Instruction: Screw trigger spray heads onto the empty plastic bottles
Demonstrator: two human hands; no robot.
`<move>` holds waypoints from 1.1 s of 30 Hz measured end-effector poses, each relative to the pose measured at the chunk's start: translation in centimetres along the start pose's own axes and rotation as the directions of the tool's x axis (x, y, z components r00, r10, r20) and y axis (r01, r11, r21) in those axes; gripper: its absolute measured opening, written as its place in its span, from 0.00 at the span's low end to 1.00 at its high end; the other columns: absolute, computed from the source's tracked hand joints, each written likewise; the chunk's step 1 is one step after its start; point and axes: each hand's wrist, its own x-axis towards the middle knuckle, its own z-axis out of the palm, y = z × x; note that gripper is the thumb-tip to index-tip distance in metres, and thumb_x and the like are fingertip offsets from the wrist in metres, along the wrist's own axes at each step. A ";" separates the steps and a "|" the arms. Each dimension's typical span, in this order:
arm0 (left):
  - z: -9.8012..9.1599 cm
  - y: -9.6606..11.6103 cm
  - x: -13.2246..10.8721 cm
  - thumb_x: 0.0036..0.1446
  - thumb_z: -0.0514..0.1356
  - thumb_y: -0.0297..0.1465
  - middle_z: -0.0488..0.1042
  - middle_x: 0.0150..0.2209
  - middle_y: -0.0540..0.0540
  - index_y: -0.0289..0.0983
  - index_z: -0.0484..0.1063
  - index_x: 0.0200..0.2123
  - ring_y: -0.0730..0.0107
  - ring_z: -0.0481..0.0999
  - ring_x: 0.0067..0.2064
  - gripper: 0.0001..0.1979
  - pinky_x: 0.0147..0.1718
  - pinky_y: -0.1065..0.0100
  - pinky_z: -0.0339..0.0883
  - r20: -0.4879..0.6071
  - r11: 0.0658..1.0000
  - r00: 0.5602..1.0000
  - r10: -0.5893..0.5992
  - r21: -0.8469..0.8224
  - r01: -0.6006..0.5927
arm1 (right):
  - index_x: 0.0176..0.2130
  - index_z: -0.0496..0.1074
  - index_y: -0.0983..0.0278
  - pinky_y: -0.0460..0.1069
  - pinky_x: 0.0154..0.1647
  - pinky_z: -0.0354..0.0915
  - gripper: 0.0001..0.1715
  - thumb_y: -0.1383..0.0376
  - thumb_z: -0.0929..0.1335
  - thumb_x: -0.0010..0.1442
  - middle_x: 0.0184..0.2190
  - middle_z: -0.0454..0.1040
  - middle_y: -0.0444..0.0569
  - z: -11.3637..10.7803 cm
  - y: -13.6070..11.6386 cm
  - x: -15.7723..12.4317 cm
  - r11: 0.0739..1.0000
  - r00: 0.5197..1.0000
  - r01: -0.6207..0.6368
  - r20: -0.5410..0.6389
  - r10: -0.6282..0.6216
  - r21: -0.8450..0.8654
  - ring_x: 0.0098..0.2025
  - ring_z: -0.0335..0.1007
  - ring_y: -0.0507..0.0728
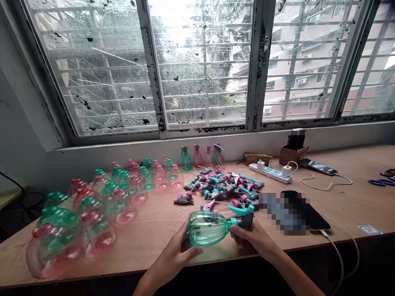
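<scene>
A clear green spray bottle point(207, 228) lies sideways between my hands, above the table's front edge. My left hand point(179, 248) wraps round its base, thumb underneath. At the other end, my right hand point(251, 236) closes on the black and teal spray head point(246, 217), which sits on the bottle's neck. Some fingers of both hands are hidden behind the bottle. Just beyond lies a pile of loose spray heads point(222, 185) in black, pink and teal. To the left stand several headless bottles, green point(58, 218) and pink point(97, 236).
Several bottles with spray heads point(186, 159) stand by the wall. On the right are a white power strip point(271, 172) with cables, a cardboard box point(293, 154), a phone point(319, 166), a partly blurred dark device point(308, 213) and blue-handled scissors point(381, 181). Windows rise behind the table.
</scene>
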 end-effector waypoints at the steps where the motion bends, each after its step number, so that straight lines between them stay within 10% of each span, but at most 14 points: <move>1: 0.0 -0.1 0.0 0.64 0.65 0.39 0.60 0.71 0.43 0.47 0.39 0.75 0.50 0.58 0.71 0.46 0.70 0.52 0.53 -0.003 1.000 1.000 0.000 0.010 0.000 | 0.29 0.75 0.65 0.46 0.20 0.62 0.24 0.47 0.77 0.55 0.21 0.74 0.44 0.0 0.0 0.0 1.000 1.000 -0.002 0.006 0.002 -0.012 0.18 0.66 0.51; 8: 0.1 -1.0 -0.3 0.64 0.64 0.41 0.55 0.73 0.43 0.52 0.26 0.74 0.51 0.59 0.71 0.52 0.70 0.49 0.49 -0.046 1.000 0.999 -0.014 0.020 0.014 | 0.29 0.76 0.65 0.46 0.18 0.60 0.24 0.47 0.76 0.56 0.22 0.77 0.46 -0.2 0.1 0.2 0.999 1.000 0.002 0.008 -0.001 -0.045 0.16 0.67 0.51; 16: 0.0 -0.2 0.1 0.62 0.67 0.41 0.58 0.72 0.42 0.48 0.44 0.74 0.45 0.56 0.72 0.46 0.69 0.49 0.53 -0.023 0.999 1.000 0.004 0.042 -0.003 | 0.32 0.76 0.65 0.46 0.21 0.62 0.22 0.49 0.77 0.56 0.22 0.78 0.45 -0.3 0.4 0.1 1.000 1.000 -0.010 0.005 0.010 -0.006 0.18 0.69 0.51; 23: -0.1 -1.0 -0.2 0.61 0.68 0.41 0.55 0.74 0.44 0.52 0.28 0.74 0.50 0.57 0.72 0.55 0.70 0.49 0.49 -0.053 0.999 0.999 -0.008 0.033 0.010 | 0.36 0.73 0.64 0.47 0.20 0.63 0.23 0.49 0.77 0.55 0.23 0.79 0.45 -0.3 0.4 0.1 1.000 1.000 -0.012 -0.012 0.012 0.013 0.18 0.70 0.52; 29: -0.2 -0.1 -0.2 0.64 0.63 0.44 0.56 0.73 0.43 0.48 0.42 0.74 0.45 0.51 0.74 0.44 0.71 0.45 0.47 -0.039 0.997 0.999 -0.017 0.072 0.020 | 0.28 0.73 0.64 0.47 0.20 0.64 0.25 0.46 0.78 0.53 0.21 0.76 0.44 0.0 -0.1 0.1 1.000 0.999 -0.024 -0.033 0.024 -0.004 0.18 0.69 0.52; 33: -0.1 -0.4 -0.2 0.63 0.65 0.41 0.56 0.73 0.44 0.52 0.33 0.74 0.49 0.59 0.71 0.49 0.70 0.49 0.51 -0.052 0.997 0.999 0.000 0.072 0.003 | 0.28 0.74 0.64 0.47 0.20 0.64 0.25 0.47 0.77 0.54 0.22 0.76 0.45 -0.1 -0.1 0.2 1.000 0.999 -0.029 -0.042 0.029 0.004 0.19 0.69 0.52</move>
